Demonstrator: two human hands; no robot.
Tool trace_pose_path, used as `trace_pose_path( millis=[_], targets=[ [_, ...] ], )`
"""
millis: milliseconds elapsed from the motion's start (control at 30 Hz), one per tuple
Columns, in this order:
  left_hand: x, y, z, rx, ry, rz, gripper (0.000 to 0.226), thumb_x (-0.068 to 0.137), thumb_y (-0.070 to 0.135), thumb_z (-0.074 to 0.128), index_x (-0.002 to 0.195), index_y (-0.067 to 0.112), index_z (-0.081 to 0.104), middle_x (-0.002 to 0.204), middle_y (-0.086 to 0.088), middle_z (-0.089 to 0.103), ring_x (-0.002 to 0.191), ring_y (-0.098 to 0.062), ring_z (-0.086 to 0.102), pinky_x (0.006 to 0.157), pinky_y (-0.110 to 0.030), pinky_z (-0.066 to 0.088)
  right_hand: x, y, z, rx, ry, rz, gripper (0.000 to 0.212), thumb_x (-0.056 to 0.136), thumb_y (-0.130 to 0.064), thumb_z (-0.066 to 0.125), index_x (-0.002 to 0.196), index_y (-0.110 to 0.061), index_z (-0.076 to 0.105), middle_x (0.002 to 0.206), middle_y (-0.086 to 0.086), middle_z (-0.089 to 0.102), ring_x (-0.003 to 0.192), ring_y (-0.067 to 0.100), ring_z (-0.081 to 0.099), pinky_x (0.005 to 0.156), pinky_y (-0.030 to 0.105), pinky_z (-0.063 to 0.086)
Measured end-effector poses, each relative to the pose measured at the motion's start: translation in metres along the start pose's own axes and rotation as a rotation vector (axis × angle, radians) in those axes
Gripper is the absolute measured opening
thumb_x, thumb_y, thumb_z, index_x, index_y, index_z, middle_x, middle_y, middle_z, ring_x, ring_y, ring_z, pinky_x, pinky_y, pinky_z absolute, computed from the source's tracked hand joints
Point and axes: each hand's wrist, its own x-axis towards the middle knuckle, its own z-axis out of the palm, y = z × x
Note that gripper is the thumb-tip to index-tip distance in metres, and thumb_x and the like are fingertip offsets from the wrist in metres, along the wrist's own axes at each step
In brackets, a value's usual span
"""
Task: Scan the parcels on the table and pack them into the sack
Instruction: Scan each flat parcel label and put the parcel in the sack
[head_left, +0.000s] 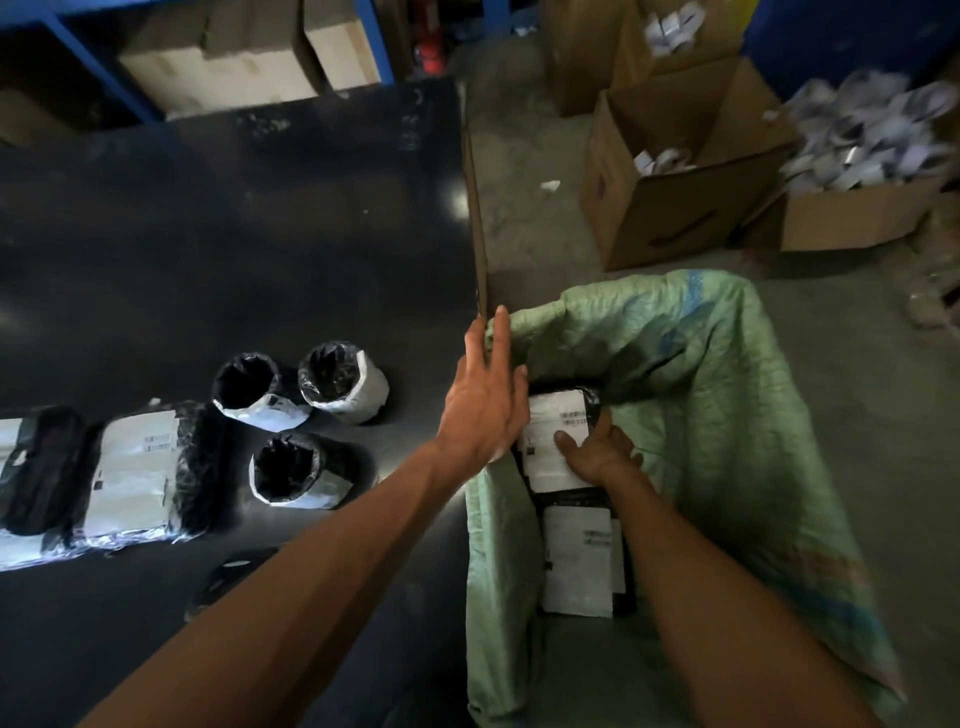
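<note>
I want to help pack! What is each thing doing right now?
Green woven sack: open, two parcels inside.
Black labelled parcel: in sack, under right hand.
Left hand: open, at sack rim.
Three round black-wrapped parcels: on dark table.
Brown cardboard box: open.

**Both arms extended, left hand spread, right hand gripping**

The left arm runs bare from seven o'clock toward one o'clock, ending in the left hand (485, 395), seen from its back. Its fingers (501, 332) lie straight and close together, pointing to twelve o'clock. The right arm enters from five o'clock and reaches toward eleven o'clock. The right hand (597, 449) sits lower, just beside the left at its four o'clock, thumb and fingers curled around a flat parcel (553, 415).
</note>
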Motion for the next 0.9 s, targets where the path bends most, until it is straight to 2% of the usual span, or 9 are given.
trace_pose_path(
  millis=[100, 200, 300, 367, 467, 567, 667, 767, 900],
  targets=[
    [-0.009, 0.001, -0.003, -0.067, -0.021, -0.019, 0.068, 0.105, 0.04, 0.038, 0.161, 0.017, 0.008, 0.161, -0.015, 0.011, 0.139, -0.042, 0.035, 0.102, -0.055, 0.047, -0.021, 0.007, -0.012, -0.01, 0.037, -0.046, 0.089, 0.094, -0.066, 0.05, 0.163, -0.024, 0.012, 0.164, 0.019, 0.023, 0.151, 0.038, 0.023, 0.123, 0.05, 0.021],
    [-0.019, 0.004, -0.014, -0.115, -0.021, -0.045, 0.069, 0.103, 0.049, 0.038, 0.159, 0.019, 0.01, 0.162, -0.012, 0.009, 0.145, -0.04, 0.025, 0.107, -0.056, 0.039, -0.044, 0.01, -0.033, -0.039, 0.085, -0.091, 0.082, 0.091, -0.067, 0.054, 0.157, -0.025, 0.031, 0.157, 0.02, 0.036, 0.145, 0.04, 0.033, 0.119, 0.048, 0.031],
    [-0.033, -0.005, -0.03, -0.103, 0.04, -0.041, 0.065, 0.103, 0.05, 0.038, 0.155, 0.014, 0.023, 0.155, -0.015, 0.026, 0.139, -0.037, 0.034, 0.11, -0.051, 0.039, -0.075, 0.005, -0.056, -0.024, 0.207, -0.178, 0.073, 0.093, -0.06, 0.059, 0.153, -0.023, 0.041, 0.151, 0.021, 0.042, 0.142, 0.039, 0.039, 0.117, 0.046, 0.036],
    [-0.04, -0.018, -0.043, -0.014, 0.07, -0.019, 0.059, 0.102, 0.048, 0.041, 0.148, 0.012, 0.035, 0.143, -0.015, 0.038, 0.128, -0.038, 0.044, 0.103, -0.05, 0.045, -0.099, -0.005, -0.07, -0.001, 0.294, -0.232, 0.065, 0.094, -0.055, 0.06, 0.149, -0.022, 0.047, 0.146, 0.019, 0.046, 0.136, 0.038, 0.045, 0.113, 0.045, 0.041],
    [-0.053, -0.044, -0.071, 0.142, 0.06, 0.005, 0.055, 0.102, 0.044, 0.044, 0.143, 0.008, 0.041, 0.138, -0.018, 0.043, 0.122, -0.04, 0.048, 0.094, -0.049, 0.047, -0.133, -0.026, -0.085, 0.046, 0.406, -0.316, 0.062, 0.09, -0.06, 0.06, 0.14, -0.024, 0.057, 0.136, 0.015, 0.055, 0.127, 0.035, 0.054, 0.107, 0.046, 0.047],
    [-0.072, -0.078, -0.104, 0.221, 0.111, 0.011, 0.053, 0.099, 0.041, 0.05, 0.138, 0.005, 0.047, 0.133, -0.021, 0.047, 0.116, -0.042, 0.052, 0.087, -0.051, 0.052, -0.17, -0.059, -0.087, 0.04, 0.469, -0.385, 0.06, 0.087, -0.065, 0.058, 0.134, -0.028, 0.06, 0.135, 0.009, 0.058, 0.125, 0.032, 0.055, 0.105, 0.047, 0.047],
    [-0.093, -0.118, -0.138, 0.254, 0.191, -0.013, 0.043, 0.096, 0.037, 0.054, 0.124, 0.004, 0.056, 0.118, -0.021, 0.054, 0.101, -0.043, 0.059, 0.075, -0.05, 0.055, -0.206, -0.099, -0.073, 0.005, 0.531, -0.479, 0.057, 0.086, -0.066, 0.058, 0.13, -0.029, 0.061, 0.134, 0.007, 0.059, 0.124, 0.031, 0.056, 0.103, 0.043, 0.046],
    [-0.117, -0.159, -0.176, 0.265, 0.185, -0.108, 0.043, 0.095, 0.037, 0.055, 0.124, 0.005, 0.053, 0.12, -0.02, 0.051, 0.108, -0.042, 0.054, 0.082, -0.05, 0.051, -0.24, -0.14, -0.043, -0.045, 0.546, -0.554, 0.051, 0.089, -0.061, 0.061, 0.129, -0.029, 0.062, 0.132, 0.006, 0.06, 0.122, 0.03, 0.057, 0.097, 0.039, 0.045],
    [-0.151, -0.218, -0.216, 0.256, 0.159, -0.289, 0.042, 0.097, 0.037, 0.052, 0.126, 0.007, 0.048, 0.123, -0.019, 0.047, 0.115, -0.041, 0.05, 0.089, -0.05, 0.046, -0.281, -0.19, 0.013, -0.09, 0.501, -0.647, 0.05, 0.084, -0.063, 0.064, 0.126, -0.035, 0.062, 0.127, 0.002, 0.061, 0.122, 0.026, 0.059, 0.104, 0.042, 0.045]
  ],
)
